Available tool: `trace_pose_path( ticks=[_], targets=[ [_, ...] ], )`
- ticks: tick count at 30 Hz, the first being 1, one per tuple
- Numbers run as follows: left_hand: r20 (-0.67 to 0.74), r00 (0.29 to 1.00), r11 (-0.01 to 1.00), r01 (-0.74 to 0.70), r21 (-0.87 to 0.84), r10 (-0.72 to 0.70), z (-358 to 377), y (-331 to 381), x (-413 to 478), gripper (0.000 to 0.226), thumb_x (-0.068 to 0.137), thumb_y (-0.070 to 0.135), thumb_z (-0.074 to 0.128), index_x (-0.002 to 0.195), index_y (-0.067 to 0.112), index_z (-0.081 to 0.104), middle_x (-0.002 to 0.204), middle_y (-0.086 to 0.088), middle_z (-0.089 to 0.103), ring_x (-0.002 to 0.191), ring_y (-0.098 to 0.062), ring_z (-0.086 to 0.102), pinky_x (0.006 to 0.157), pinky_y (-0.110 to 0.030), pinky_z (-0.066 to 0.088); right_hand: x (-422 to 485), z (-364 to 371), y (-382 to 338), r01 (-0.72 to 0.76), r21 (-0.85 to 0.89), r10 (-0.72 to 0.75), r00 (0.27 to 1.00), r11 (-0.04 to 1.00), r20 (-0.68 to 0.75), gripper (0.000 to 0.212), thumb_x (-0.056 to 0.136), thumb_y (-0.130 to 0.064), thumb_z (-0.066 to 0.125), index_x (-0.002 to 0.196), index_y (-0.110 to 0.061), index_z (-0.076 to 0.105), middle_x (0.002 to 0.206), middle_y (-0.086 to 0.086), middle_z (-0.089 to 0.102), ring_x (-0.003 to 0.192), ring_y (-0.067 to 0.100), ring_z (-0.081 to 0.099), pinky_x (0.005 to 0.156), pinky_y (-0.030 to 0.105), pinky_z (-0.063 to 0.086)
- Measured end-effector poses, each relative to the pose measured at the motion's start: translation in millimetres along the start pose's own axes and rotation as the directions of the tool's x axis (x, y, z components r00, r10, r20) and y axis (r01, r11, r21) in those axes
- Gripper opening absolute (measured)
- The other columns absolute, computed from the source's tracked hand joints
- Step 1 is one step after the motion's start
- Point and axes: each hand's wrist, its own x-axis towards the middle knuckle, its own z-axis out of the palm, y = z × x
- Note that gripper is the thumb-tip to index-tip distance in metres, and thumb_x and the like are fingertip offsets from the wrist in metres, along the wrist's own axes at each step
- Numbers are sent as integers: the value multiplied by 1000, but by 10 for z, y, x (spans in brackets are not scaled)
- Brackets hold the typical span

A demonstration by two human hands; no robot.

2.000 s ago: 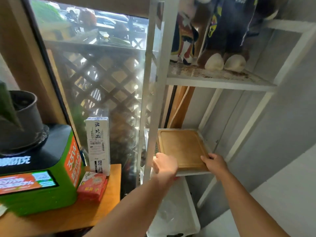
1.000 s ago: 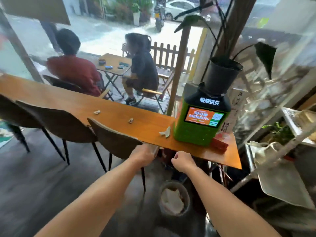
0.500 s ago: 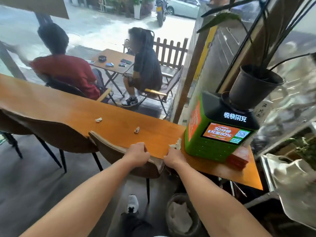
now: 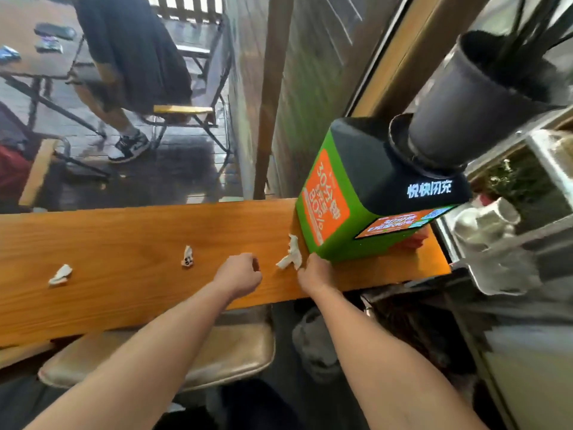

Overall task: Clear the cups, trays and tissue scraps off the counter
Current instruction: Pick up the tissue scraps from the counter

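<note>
Three white tissue scraps lie on the long wooden counter (image 4: pixel 130 243). The largest tissue scrap (image 4: pixel 290 254) rests against the green box's near corner. My right hand (image 4: pixel 313 271) touches this scrap's lower right end with its fingertips; whether they pinch it is hidden. My left hand (image 4: pixel 242 273) hovers just left of that scrap, fingers curled, with nothing visible in it. A small printed scrap (image 4: pixel 187 257) lies further left, and another scrap (image 4: pixel 60 275) sits near the left end. No cups or trays show.
A green charging box (image 4: pixel 335 218) with a black plant pot (image 4: pixel 465 97) on top stands at the counter's right end. A padded chair seat (image 4: pixel 223 352) sits under the near edge. A metal rack (image 4: pixel 511 243) stands right. Beyond the glass, a person sits outside.
I turned from the shelf where both hands held the wooden tray to the counter. Both hands rose from the chair back onto the counter, and the right reached the large scrap.
</note>
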Motion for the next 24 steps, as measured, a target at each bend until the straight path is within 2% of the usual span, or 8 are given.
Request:
trace_pose_path(
  ticks=[3,5,8,10,14,18,24],
  targets=[
    [23,995,991,-103,84,102,143,141,400,14,87,28,60,98,21,65,99,-6,70,89,-26,65,72,-35,55,178,109,10,-33,23,34,999,999,-29,29,98,-19,53,123,-5,56,128,18,59,119,35,56,94,39,48],
    [-2,982,976,-185,116,186,295,219,644,21,88,37,61,103,22,62,102,-5,68,93,-27,64,68,-34,49,302,201,32,-50,28,52,997,998,-59,26,98,-20,53,121,-7,57,127,18,59,118,35,56,96,41,49],
    [-3,971,965,-238,107,239,560,237,906,30,91,44,55,112,22,54,104,-6,58,97,-30,61,66,-36,40,428,417,58,-58,52,64,991,997,-115,19,99,-21,50,112,-10,57,122,16,61,113,36,58,90,43,48],
    [-28,968,962,-246,119,251,718,187,995,27,94,42,52,112,22,51,104,-7,55,94,-33,61,63,-37,39,489,552,36,-75,77,86,985,994,-150,16,100,-20,46,109,-12,57,118,14,63,109,35,60,84,42,48],
    [-100,949,952,-289,102,298,862,136,1128,15,96,31,45,99,19,53,89,-6,51,85,-34,59,58,-37,34,635,685,2,-99,171,131,975,980,-182,18,101,-22,43,103,-14,59,115,10,61,105,32,59,87,49,51],
    [-75,956,958,-278,69,282,785,73,1139,17,93,24,47,95,12,59,92,-10,57,89,-34,58,65,-40,41,672,684,51,-53,163,86,975,985,-205,16,98,-23,53,97,-9,60,106,13,64,99,33,60,81,44,49],
    [-101,966,972,-235,21,236,526,-182,1029,18,95,25,52,91,9,58,94,-13,59,91,-34,58,77,-42,47,693,635,-65,-34,132,58,983,991,-177,31,93,-41,61,108,-15,57,112,8,61,102,27,60,81,38,51]
  ],
)
